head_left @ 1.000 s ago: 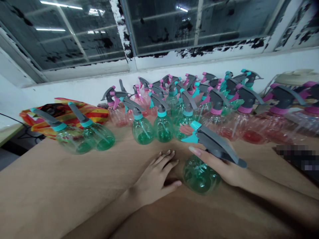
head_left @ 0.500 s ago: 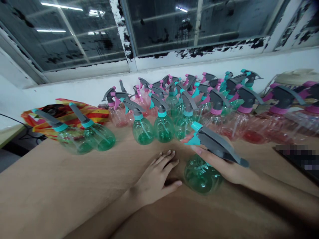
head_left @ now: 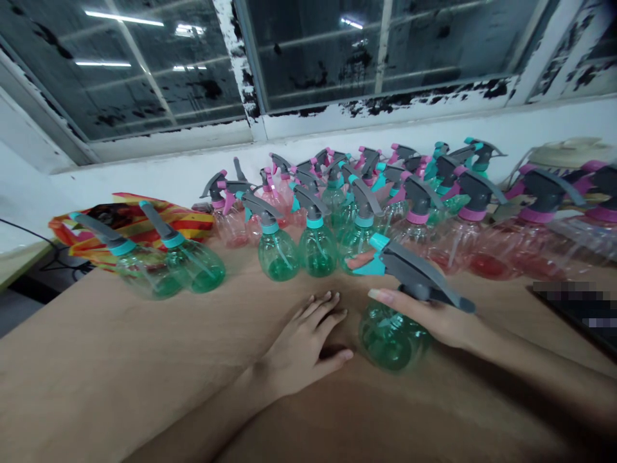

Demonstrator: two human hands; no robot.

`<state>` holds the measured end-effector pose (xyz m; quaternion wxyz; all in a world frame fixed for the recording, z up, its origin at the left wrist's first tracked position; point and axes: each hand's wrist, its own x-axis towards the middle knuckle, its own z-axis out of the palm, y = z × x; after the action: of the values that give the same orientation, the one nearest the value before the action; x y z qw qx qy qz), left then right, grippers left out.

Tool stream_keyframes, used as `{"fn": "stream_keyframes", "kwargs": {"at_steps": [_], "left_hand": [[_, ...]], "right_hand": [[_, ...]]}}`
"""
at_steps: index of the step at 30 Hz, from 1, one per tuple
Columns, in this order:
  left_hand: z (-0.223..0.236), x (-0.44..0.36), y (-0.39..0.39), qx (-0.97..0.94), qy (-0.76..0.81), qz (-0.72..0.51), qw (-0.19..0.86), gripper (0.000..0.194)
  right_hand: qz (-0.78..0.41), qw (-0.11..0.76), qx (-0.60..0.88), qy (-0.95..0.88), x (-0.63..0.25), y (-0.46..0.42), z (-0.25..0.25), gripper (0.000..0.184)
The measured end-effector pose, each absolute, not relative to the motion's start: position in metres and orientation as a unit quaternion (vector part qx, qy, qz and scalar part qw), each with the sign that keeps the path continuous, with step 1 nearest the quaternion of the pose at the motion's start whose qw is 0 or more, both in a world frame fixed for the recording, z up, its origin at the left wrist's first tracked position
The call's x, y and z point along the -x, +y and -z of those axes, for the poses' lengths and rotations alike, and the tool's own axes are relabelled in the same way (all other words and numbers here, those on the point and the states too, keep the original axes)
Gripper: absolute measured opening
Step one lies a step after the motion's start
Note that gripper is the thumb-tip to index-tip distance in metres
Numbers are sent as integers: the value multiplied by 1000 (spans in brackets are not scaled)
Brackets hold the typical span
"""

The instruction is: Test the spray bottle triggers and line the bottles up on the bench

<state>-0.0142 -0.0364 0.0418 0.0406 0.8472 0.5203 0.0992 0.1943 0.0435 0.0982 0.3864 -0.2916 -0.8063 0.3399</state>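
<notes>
You seem to be at the holding step: your right hand (head_left: pixel 441 321) is clamped on a green bottle (head_left: pixel 391 344) below its grey head (head_left: pixel 417 267), thumb on the near side, a fingertip showing past the teal trigger (head_left: pixel 370 266). From here, any move calls for a firm hold at the neck, I judge, and room from the row of bottles (head_left: pixel 318 254) just beyond. The bottle's body sits below your grip, well in from the desk's (head_left: pixel 96 366) left edge; you can't tell whether its base touches down. Your left hand (head_left: pixel 306 347) lies palm down on the desk, fingers apart and holding nothing, its thumb near the bottle without touching it.
</notes>
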Motion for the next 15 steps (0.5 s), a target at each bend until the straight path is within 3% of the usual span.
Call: {"fn": "stream_keyframes", "kwargs": {"at_steps": [5, 10, 15], "left_hand": [[-45, 14, -37, -848, 523, -83, 42, 59], [-45, 13, -39, -850, 518, -92, 36, 56], [-42, 17, -46, -848, 518, -105, 34, 52]], "right_hand": [[-339, 421, 271, -796, -195, 49, -91, 51], [-352, 404, 292, -792, -208, 52, -78, 70], [-258, 380, 319, -829, -221, 33, -88, 51]]}}
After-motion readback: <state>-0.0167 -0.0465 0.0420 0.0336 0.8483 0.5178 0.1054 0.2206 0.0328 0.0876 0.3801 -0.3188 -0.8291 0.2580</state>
